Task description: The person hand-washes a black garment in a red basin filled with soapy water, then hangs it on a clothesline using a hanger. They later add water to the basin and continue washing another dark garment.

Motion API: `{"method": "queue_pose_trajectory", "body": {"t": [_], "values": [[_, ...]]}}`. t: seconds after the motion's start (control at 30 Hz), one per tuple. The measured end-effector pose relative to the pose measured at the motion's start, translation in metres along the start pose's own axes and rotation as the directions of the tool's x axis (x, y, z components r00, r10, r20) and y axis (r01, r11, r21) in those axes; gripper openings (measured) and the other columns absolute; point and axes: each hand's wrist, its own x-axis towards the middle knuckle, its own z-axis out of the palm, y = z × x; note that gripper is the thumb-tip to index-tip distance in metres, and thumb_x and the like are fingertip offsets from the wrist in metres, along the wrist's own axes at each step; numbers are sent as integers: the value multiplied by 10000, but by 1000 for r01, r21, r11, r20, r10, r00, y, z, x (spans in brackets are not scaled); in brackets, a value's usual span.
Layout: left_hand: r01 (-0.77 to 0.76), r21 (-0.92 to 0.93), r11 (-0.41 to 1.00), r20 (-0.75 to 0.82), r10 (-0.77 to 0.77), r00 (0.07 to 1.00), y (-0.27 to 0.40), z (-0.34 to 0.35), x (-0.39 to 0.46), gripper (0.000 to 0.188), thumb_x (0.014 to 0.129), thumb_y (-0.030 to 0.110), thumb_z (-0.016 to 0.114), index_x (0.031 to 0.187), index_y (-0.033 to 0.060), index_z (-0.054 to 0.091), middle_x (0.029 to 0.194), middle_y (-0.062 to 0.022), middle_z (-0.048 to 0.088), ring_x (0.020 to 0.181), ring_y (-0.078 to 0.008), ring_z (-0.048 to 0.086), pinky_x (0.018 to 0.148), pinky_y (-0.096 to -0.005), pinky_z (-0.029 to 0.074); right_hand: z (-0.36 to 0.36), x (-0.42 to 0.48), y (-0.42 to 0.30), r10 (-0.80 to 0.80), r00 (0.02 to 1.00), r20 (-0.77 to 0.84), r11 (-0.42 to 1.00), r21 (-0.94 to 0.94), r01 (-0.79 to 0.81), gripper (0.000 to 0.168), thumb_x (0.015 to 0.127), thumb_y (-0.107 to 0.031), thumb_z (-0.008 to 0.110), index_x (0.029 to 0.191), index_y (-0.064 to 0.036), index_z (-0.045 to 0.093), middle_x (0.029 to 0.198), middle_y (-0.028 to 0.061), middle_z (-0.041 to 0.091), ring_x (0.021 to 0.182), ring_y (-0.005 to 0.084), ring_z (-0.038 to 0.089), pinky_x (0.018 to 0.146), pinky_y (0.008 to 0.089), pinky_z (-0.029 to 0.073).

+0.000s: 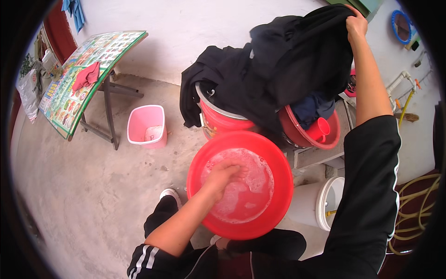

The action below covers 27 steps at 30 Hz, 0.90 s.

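Observation:
My right hand (356,25) is raised at the upper right, closed on a bunched edge of a black garment (299,55). The cloth hangs down to the left over a red bucket (226,120) and partly covers it. Before me is a red plastic basin (282,188) with sudsy water (249,198) in it. Over the water, inside the basin, is my left hand (228,174), its fingers loosely apart and nothing seen in it. A darker red basin (332,130) beside the bucket holds dark blue cloth (312,108) and a red plastic cup (318,129).
A pink bin (148,127) stands on the concrete floor at left, near a folding table (90,55) with a pink cloth (86,76) on it. To the right are a white bucket (315,202), a coiled yellow hose (414,209) and wall pipes (397,82).

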Motion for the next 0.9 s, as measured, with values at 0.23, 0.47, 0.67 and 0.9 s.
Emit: {"method": "queue_pose_trajectory", "body": {"t": [0.23,0.47,0.67,0.9], "values": [[6,-18,1000,1,-6,1000,-14,6,8,156,872,40,487,977,35,602,932,-82,652,782,-128,602,734,-251,484,-1,3,-35,-78,997,23,995,-54,79,389,748,73,344,943,-14,670,884,147,663,850,238,603,793,316,472],[-36,-14,999,-4,36,999,-6,4,7,159,862,54,508,993,46,598,967,-72,639,819,-133,598,740,-266,489,-28,20,-82,-112,978,174,965,255,65,405,775,76,345,1063,-7,618,884,126,632,792,227,591,708,324,497],[-115,-157,981,75,128,989,3,6,6,362,892,255,538,1192,56,498,1130,-110,567,978,-204,568,845,-330,467,-74,41,-130,-186,928,324,752,654,-78,278,843,17,493,1112,19,562,977,136,630,832,214,619,728,300,530],[-91,-414,906,180,179,967,16,11,-7,704,884,606,369,1349,78,363,1305,-148,451,1187,-296,452,1010,-412,353,-106,-39,-192,-308,808,502,715,683,-151,324,860,-100,587,1153,32,539,1074,105,612,954,214,591,858,295,479]]}}
